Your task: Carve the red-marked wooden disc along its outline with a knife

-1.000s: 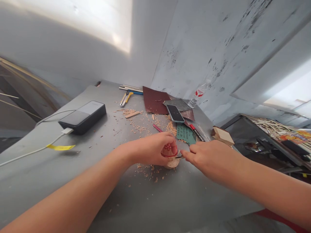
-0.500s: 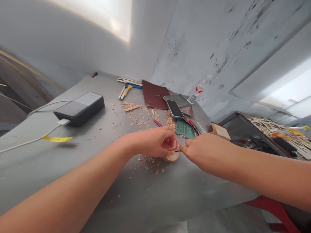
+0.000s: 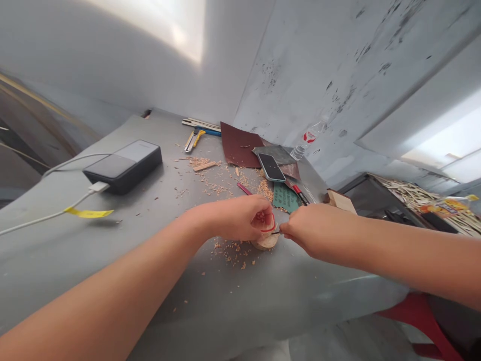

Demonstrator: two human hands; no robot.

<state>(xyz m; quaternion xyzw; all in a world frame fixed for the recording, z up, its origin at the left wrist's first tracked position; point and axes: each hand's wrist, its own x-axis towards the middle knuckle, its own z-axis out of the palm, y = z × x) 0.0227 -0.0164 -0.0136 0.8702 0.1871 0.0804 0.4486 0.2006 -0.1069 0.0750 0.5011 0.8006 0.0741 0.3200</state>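
Note:
My left hand (image 3: 236, 218) is curled round a small round wooden piece (image 3: 266, 242) that rests on the grey table (image 3: 93, 260); a red band or marking shows at its fingertips. My right hand (image 3: 319, 230) is pinched shut on a thin dark tool, its tip touching the wooden piece. Wood shavings (image 3: 233, 250) lie scattered below and behind the hands.
A black power bank (image 3: 124, 166) with a white cable lies at the left. Behind the hands are a phone (image 3: 271, 167), sandpaper sheets (image 3: 240, 148), a green sheet (image 3: 286, 197), a red marker (image 3: 299, 194), a utility knife (image 3: 193, 140), a bottle (image 3: 306, 140) and a wood block (image 3: 340, 200).
Both hands stay on the wooden piece with only slight shifts. The camera view has tilted down a little, so the table sits slightly higher in the picture.

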